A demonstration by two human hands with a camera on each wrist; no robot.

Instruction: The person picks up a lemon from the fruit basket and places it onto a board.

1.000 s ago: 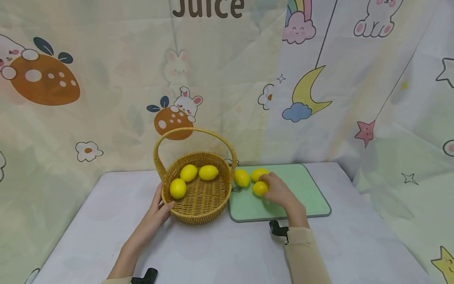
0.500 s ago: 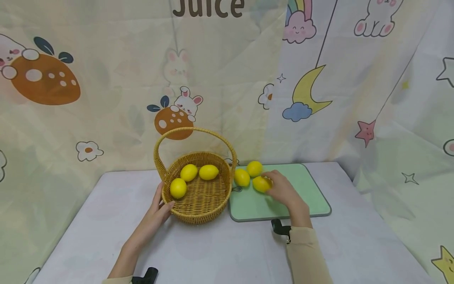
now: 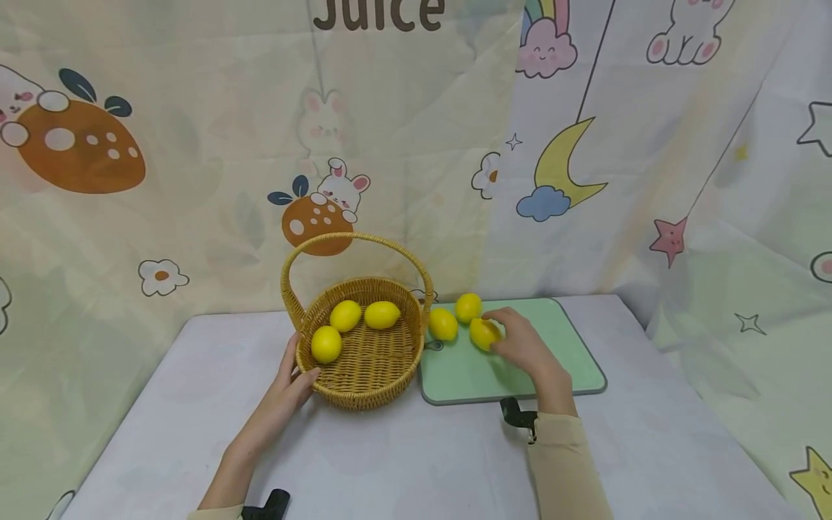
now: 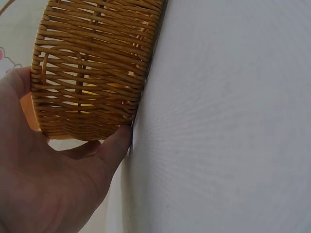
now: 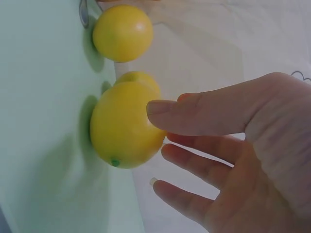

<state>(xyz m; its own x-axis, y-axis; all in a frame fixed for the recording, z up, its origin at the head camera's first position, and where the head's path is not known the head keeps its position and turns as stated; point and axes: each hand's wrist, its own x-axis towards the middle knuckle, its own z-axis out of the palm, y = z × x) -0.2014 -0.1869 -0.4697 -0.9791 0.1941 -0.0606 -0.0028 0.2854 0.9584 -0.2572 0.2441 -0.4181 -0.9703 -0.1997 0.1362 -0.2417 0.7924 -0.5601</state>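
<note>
My left hand [image 3: 291, 383] holds the round wicker basket [image 3: 370, 386] at its left side, with the thumb low near its base in the left wrist view and the fingers reaching round the wall. Inside the basket lie three yellow lemons [image 3: 346, 315]. My right hand [image 3: 523, 343] is at a lemon [image 5: 124, 126] resting on the green cutting board [image 3: 546, 368]. In the right wrist view its thumb overlaps this lemon, while the other visible fingers are spread and fairly straight. Two more lemons sit close by, one at left [image 3: 443, 324] and one behind [image 3: 468, 308].
The tall arched handle [image 3: 357, 237] rises over the basket. The board lies just right of the basket on a white-covered table [image 3: 403, 462]. A printed cloth backdrop [image 3: 416, 144] hangs behind the table's far edge.
The lemon by my right hand has turned and shifted slightly back and right, with the hand moving likewise. The rear lemon has moved a little back. My left hand and the basket stay put.
</note>
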